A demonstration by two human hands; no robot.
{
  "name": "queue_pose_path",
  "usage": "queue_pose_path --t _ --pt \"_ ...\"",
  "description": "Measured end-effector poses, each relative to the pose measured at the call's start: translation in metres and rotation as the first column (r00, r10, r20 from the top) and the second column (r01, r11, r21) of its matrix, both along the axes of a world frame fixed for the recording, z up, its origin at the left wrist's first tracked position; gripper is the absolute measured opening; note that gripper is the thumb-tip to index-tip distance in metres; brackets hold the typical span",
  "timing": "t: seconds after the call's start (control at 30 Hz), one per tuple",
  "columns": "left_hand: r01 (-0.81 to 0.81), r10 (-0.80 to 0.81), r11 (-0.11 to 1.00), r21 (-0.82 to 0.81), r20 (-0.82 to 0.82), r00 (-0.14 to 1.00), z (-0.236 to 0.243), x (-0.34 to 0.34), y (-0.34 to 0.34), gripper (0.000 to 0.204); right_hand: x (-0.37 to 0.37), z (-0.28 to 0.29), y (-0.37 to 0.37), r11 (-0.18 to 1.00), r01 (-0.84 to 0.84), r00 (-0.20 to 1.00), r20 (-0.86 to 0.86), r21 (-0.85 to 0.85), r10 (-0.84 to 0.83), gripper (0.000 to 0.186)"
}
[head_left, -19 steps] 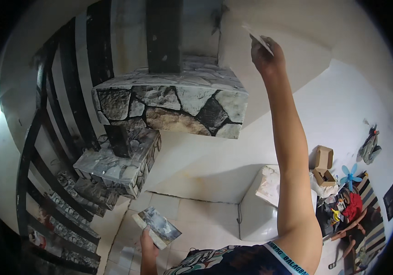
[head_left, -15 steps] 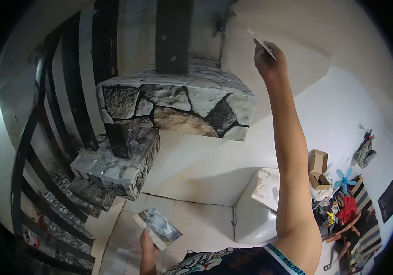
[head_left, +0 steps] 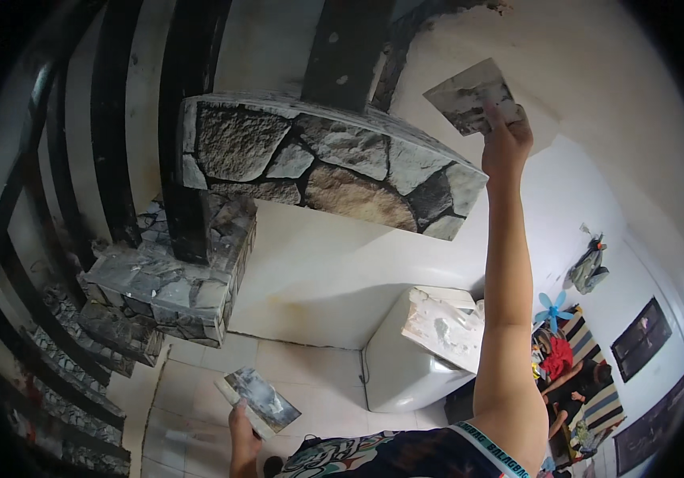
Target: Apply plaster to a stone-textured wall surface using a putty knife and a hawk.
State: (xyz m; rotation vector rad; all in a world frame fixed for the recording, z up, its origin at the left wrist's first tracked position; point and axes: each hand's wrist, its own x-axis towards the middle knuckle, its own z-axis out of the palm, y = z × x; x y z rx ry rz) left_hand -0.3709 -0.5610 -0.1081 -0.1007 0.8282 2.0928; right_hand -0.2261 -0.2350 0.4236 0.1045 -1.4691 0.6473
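By the right grip, a flat plate is held far; by the left grip, a smeared board near, best kept level.

Own hands, two: left hand at 7 o'clock, right hand at 2. Flat plates, two: lower plate at 7, upper plate at 1. Blue fan, one, at 4. White box, one, at 5.

From the wearer's head, a wide fisheye view is directed forward and down; the right hand is covered at arm's length, the tiled floor farther below.
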Motion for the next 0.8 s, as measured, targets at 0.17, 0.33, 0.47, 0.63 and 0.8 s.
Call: queue_pose_path --t 0.17,0.33,0.47,0.63,0.8 --pt "0.07 -0.071 0.997 -0.037 -0.031 0.997 -0.014 -0.005 0.006 0.041 -0.014 0.005 -0.025 0.731 0.557 0.799 -0.013 0.394 -0.601 0.006" --pt "0.074 -0.074 0.997 -0.031 -0.015 0.997 -0.029 -0.008 0.013 0.04 -0.026 0.021 -0.025 0.417 0.607 0.719 -0.243 0.677 -0.651 0.007" --pt "0.086 -0.087 0.996 -0.013 -0.078 0.993 -0.017 -0.006 0.012 0.043 -0.02 0.026 -0.021 0.474 0.574 0.746 -0.188 0.668 -0.639 0.008" --pt "0.071 -0.07 0.997 0.02 -0.065 0.995 -0.021 -0.009 0.013 0.041 -0.022 0.03 -0.025 0.587 0.683 0.684 -0.096 0.436 -0.724 0.008" --pt "0.052 -0.051 0.998 0.029 -0.024 0.998 -0.026 -0.009 0.013 0.037 -0.016 0.029 -0.017 0.45 0.708 0.656 -0.272 0.544 -0.705 0.009"
